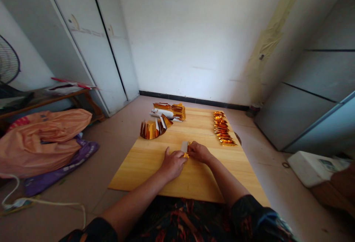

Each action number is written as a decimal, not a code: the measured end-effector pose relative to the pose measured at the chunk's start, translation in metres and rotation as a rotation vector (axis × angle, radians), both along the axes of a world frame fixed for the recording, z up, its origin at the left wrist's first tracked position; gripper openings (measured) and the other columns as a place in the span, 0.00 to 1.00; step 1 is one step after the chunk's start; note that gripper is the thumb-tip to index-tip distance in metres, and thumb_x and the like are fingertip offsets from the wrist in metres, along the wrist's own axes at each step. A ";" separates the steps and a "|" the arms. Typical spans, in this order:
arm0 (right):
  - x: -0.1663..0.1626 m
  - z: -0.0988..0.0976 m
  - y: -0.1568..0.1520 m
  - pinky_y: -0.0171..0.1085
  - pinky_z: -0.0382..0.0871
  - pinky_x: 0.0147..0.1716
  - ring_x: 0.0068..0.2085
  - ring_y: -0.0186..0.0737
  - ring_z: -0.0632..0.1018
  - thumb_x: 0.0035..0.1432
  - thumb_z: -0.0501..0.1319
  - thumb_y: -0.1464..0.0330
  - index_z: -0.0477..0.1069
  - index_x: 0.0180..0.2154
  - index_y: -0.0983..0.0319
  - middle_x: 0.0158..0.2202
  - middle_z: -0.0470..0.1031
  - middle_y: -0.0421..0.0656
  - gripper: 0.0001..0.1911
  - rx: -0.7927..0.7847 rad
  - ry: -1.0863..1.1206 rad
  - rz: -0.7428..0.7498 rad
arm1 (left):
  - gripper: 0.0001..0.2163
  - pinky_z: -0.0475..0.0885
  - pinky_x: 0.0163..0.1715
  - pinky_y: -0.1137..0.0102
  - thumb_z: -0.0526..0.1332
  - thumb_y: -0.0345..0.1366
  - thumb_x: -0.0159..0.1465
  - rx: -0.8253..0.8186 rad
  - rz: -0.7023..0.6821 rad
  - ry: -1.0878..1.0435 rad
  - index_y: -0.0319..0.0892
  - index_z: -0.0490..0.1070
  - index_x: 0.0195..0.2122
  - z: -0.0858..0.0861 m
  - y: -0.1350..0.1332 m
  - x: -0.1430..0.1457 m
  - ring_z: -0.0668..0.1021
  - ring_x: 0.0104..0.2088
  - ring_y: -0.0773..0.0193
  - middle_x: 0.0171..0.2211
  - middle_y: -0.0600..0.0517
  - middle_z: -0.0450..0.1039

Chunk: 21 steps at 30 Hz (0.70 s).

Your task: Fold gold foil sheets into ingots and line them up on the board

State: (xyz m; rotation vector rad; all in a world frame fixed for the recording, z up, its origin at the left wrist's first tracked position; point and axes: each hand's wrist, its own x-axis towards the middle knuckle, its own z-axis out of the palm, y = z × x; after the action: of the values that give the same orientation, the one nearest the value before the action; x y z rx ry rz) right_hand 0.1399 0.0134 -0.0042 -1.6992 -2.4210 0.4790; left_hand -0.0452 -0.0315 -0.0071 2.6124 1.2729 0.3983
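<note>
Nearest the camera, both forearms reach out over a dark patterned garment point(183, 216) and onto a wooden board point(194, 175) that lies on the floor. The left hand point(172, 163) rests on the board with its fingers curled in and the thumb pointing away; its fingertips press against the near edge of a small gold foil sheet point(185, 148). The right hand point(199, 152) meets it from the other side, fingers bent over the same sheet, so both hands pinch it between them. The sheet shows a pale back and a gold edge; most of it is hidden under the fingers, and its fold cannot be told.

Beyond the fingers and to their left sits a pile of folded gold pieces point(152, 128), fanned in a ring. Further off behind it lies a stack of foil sheets point(169, 111), some white side up. Beyond the fingers to the right, a row of finished gold folds point(223, 129) runs along the board's edge, well apart from the hands.

Far left of the board, on the floor, lie an orange bag point(41, 138) and a purple bag point(63, 164) under it. A white box point(310, 168) sits on the floor to the right. White cabinet doors point(91, 42) and a bare wall point(194, 38) close the far side
</note>
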 end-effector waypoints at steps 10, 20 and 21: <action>-0.004 0.001 -0.004 0.29 0.56 0.28 0.32 0.31 0.70 0.54 0.59 0.70 0.71 0.31 0.62 0.35 0.70 0.40 0.03 -0.016 0.028 -0.113 | 0.12 0.43 0.57 0.40 0.52 0.28 0.62 0.074 0.006 0.024 0.48 0.71 0.41 0.003 -0.005 0.005 0.71 0.49 0.58 0.50 0.52 0.71; 0.009 -0.010 0.003 0.28 0.61 0.33 0.35 0.31 0.72 0.50 0.60 0.76 0.71 0.29 0.63 0.35 0.71 0.40 0.04 0.004 0.222 -0.033 | 0.16 0.47 0.56 0.39 0.50 0.27 0.62 0.126 -0.067 0.103 0.50 0.67 0.47 -0.002 -0.001 0.004 0.70 0.50 0.57 0.53 0.53 0.69; 0.011 -0.011 0.004 0.29 0.62 0.34 0.35 0.32 0.72 0.50 0.60 0.77 0.71 0.28 0.63 0.34 0.71 0.41 0.05 0.007 0.238 -0.023 | 0.15 0.47 0.55 0.39 0.50 0.27 0.62 0.123 -0.063 0.106 0.50 0.67 0.47 -0.002 -0.001 0.004 0.70 0.50 0.57 0.53 0.53 0.70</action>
State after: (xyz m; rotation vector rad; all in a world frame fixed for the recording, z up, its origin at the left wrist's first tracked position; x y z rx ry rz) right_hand 0.1508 0.0179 -0.0149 -1.5656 -2.2304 0.6293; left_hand -0.0409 -0.0324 -0.0093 2.8029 1.2314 0.3415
